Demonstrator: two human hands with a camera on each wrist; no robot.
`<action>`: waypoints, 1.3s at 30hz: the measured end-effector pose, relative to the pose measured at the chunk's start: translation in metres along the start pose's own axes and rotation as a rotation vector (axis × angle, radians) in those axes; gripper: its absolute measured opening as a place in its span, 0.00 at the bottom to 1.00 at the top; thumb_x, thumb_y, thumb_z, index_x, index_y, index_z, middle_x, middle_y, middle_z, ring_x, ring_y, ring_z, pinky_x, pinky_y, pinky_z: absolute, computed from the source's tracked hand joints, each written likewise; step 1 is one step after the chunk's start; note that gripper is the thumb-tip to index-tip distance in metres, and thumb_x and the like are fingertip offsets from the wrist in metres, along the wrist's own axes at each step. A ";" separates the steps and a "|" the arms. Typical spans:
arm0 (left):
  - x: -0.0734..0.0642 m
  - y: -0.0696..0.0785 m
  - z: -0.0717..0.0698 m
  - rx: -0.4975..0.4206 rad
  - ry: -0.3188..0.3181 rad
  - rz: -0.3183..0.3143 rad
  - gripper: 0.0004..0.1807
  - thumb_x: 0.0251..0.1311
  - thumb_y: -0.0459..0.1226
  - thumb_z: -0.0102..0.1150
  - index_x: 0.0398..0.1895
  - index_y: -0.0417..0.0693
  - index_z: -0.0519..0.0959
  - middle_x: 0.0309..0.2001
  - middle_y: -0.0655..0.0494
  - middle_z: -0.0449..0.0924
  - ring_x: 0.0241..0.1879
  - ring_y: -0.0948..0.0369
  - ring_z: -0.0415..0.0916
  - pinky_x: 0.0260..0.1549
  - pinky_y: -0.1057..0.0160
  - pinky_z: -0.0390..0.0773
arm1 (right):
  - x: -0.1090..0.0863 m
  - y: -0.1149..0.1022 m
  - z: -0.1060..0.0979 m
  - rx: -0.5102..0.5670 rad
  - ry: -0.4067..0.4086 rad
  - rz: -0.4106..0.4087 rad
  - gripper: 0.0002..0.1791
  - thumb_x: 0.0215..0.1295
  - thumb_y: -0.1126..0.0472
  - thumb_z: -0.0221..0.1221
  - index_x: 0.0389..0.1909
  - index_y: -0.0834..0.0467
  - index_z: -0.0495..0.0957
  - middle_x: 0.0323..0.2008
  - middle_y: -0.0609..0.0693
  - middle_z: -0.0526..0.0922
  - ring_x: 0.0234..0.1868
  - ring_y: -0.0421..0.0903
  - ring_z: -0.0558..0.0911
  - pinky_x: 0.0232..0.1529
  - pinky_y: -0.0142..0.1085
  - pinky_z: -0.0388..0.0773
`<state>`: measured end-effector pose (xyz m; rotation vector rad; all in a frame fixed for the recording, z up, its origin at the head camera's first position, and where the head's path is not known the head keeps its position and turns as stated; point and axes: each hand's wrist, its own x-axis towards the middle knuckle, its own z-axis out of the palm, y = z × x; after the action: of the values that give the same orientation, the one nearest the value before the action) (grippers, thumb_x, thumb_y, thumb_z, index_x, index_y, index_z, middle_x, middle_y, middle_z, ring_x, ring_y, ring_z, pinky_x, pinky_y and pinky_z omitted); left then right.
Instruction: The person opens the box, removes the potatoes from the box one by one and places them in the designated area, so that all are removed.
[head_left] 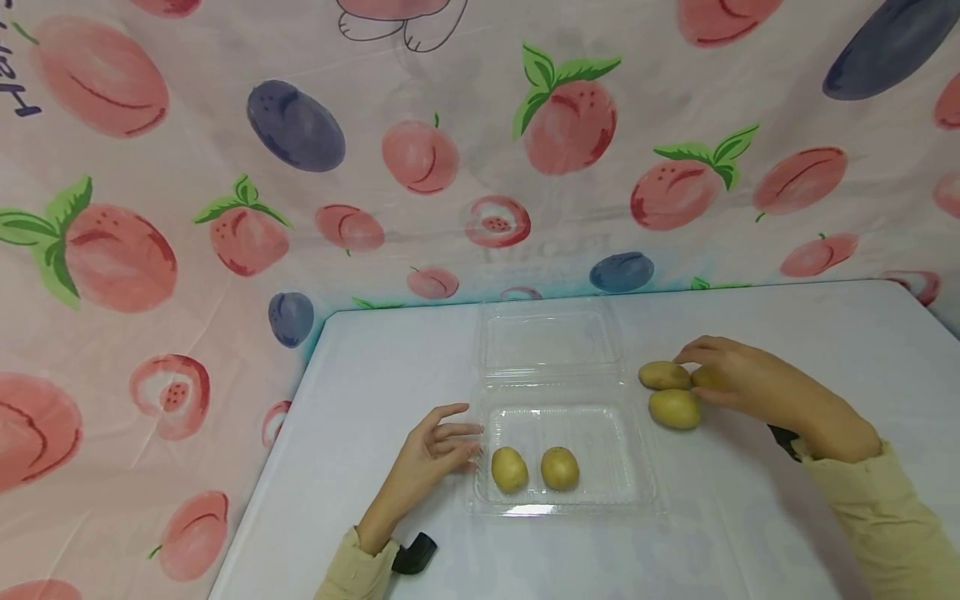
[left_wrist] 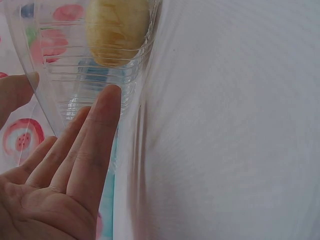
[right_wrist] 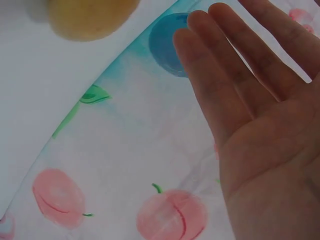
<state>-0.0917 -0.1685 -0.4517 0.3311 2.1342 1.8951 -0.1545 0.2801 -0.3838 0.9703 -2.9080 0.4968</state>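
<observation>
A clear plastic clamshell box (head_left: 600, 492) lies with its lid (head_left: 551, 342) folded back. Inside its tray are two yellow potatoes, one at the left (head_left: 509, 470) and one nearer the middle (head_left: 559, 468). My left hand (head_left: 427, 454) is at the box's left side, its fingers extended along the ribbed wall in the left wrist view. To the right of the box, my right hand (head_left: 738, 379) is over a small group of potatoes: a rear one (head_left: 663, 375), a front one (head_left: 675, 409) and one partly hidden by the fingers (head_left: 703, 379). In the right wrist view its fingers are extended.
A white table (head_left: 360, 367) carries everything. Behind it and along its left side hangs a fruit-printed cloth (head_left: 450, 100). Black straps (head_left: 415, 553) show at both wrists, beside the beige sleeves (head_left: 873, 492).
</observation>
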 end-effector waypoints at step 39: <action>0.000 0.004 0.002 -0.006 0.012 -0.024 0.33 0.64 0.34 0.65 0.71 0.44 0.63 0.58 0.35 0.78 0.47 0.60 0.84 0.41 0.58 0.88 | 0.027 -0.062 0.002 -0.059 -0.012 -0.149 0.22 0.56 0.66 0.71 0.53 0.59 0.81 0.54 0.52 0.81 0.55 0.51 0.80 0.50 0.46 0.84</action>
<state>-0.0913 -0.1661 -0.4479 0.2915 2.1303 1.8945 -0.1395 0.2170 -0.3639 1.1736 -2.8148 0.3963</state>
